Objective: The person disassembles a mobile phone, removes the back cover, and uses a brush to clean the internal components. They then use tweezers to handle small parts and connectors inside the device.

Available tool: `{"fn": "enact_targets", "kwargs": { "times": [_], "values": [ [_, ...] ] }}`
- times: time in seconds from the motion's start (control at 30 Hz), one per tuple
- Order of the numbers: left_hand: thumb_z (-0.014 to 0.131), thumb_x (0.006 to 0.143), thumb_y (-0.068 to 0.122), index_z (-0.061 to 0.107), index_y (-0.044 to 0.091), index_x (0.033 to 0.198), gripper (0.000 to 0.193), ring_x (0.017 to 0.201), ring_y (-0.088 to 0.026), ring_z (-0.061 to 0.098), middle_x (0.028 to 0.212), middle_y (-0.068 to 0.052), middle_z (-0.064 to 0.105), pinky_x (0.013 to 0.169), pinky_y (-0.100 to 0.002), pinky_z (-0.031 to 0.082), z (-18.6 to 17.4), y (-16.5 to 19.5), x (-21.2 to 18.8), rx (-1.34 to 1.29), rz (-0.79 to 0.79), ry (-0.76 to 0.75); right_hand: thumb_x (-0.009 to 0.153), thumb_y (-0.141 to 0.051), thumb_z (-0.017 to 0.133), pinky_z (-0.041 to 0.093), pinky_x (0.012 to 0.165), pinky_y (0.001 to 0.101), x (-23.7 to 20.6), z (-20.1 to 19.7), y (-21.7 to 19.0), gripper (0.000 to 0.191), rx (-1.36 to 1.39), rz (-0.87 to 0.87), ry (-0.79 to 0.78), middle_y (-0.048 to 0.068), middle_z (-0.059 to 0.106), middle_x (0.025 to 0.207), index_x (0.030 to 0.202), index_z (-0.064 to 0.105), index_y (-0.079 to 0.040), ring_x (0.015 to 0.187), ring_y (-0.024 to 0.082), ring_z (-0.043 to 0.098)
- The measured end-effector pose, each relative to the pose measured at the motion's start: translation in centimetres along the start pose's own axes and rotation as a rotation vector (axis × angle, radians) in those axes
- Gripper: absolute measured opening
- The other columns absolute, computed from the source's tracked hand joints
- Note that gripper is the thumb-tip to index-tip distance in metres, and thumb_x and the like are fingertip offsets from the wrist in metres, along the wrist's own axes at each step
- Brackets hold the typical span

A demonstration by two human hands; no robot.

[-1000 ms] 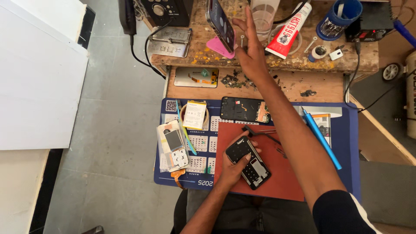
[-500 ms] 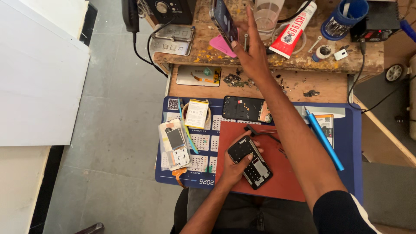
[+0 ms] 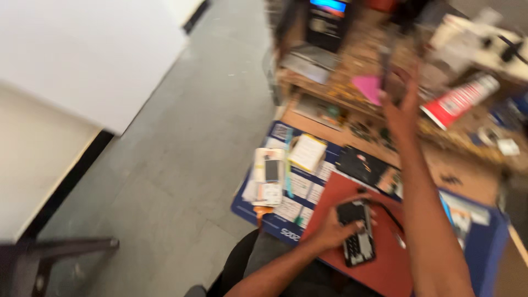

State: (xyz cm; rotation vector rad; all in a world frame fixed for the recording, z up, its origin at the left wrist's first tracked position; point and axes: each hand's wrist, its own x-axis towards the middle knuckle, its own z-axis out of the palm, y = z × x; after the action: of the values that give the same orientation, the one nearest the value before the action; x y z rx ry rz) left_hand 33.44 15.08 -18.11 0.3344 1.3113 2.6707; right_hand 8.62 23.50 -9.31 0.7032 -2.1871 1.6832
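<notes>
Two hands at a cluttered repair table (image 3: 467,165), one on an opened phone, one reaching to the back.

At 9 o'clock of the work area a white opened phone (image 3: 268,176) lies on the blue mat (image 3: 484,231), a small yellow-edged pad (image 3: 307,152) just beside it at 1 o'clock. Toward the middle, the left hand (image 3: 333,228) rests with fingers spread on a dark opened phone (image 3: 356,231), which lies flat on the red mat (image 3: 385,264); it presses rather than grips. At 12 o'clock of that phone a black phone panel (image 3: 363,164) lies on the blue mat. Further right, the right hand (image 3: 400,107) reaches up to 12 o'clock, fingers closed around a dark upright phone (image 3: 386,69); blur hides how firmly. A pink sheet (image 3: 367,88) sits just left of it, a red-and-white tube (image 3: 459,100) at 3 o'clock.
</notes>
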Motion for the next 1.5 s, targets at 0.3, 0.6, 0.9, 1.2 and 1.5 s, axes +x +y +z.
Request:
{"fn": "enact_targets", "kwargs": {
  "times": [0.3,0.6,0.9,1.2,1.5],
  "values": [
    [0.052,0.1,-0.009,0.038,0.002,0.166,0.068,0.123,-0.019,0.066,0.128,-0.01,0.065,0.105,-0.034,0.054,0.1,3.7,-1.0,-0.133,-0.005,-0.013,0.101,-0.012,0.081,0.038,0.133,0.0448,-0.1,2.0,-2.0,0.101,-0.184,-0.04,0.045,0.02,0.049,0.165,0.172,0.01,-0.013,0.156,0.031,0.047],
    [0.062,0.103,0.002,0.039,0.002,0.161,0.063,0.114,-0.019,0.067,0.127,-0.011,0.067,0.097,-0.034,0.056,-0.1,3.9,-1.1,-0.119,0.023,0.01,0.092,-0.004,0.079,0.037,0.133,0.0457,0.4,2.6,-2.3,0.103,-0.274,-0.053,0.048,0.02,0.042,0.167,0.171,0.015,-0.012,0.155,0.032,0.045],
    [0.059,0.097,0.0,0.041,0.001,0.158,0.064,0.117,-0.02,0.068,0.125,-0.011,0.066,0.102,-0.034,0.055,0.2,1.8,-0.1,-0.014,-0.04,0.011,0.087,-0.01,0.083,0.04,0.127,0.0444,0.0,1.2,-2.7,0.109,-0.164,-0.034,0.078,0.022,0.051,0.162,0.171,0.014,-0.013,0.153,0.033,0.049],
    [0.06,0.097,-0.001,0.041,0.0,0.157,0.062,0.115,-0.021,0.068,0.123,-0.011,0.066,0.102,-0.035,0.055,0.4,1.3,0.2,-0.009,-0.029,0.016,0.093,-0.021,0.085,0.038,0.128,0.0484,0.1,0.4,-2.7,0.108,-0.169,-0.051,0.054,0.021,0.049,0.164,0.172,0.01,-0.013,0.155,0.034,0.047],
    [0.06,0.098,0.001,0.041,0.001,0.159,0.063,0.116,-0.019,0.068,0.124,-0.011,0.067,0.101,-0.034,0.055,0.6,2.5,0.0,-0.028,-0.042,0.019,0.092,-0.014,0.083,0.035,0.132,0.0469,-0.4,0.6,-1.6,0.108,-0.148,-0.015,0.056,0.016,0.047,0.164,0.17,0.008,-0.013,0.158,0.032,0.044]
  ]
}}
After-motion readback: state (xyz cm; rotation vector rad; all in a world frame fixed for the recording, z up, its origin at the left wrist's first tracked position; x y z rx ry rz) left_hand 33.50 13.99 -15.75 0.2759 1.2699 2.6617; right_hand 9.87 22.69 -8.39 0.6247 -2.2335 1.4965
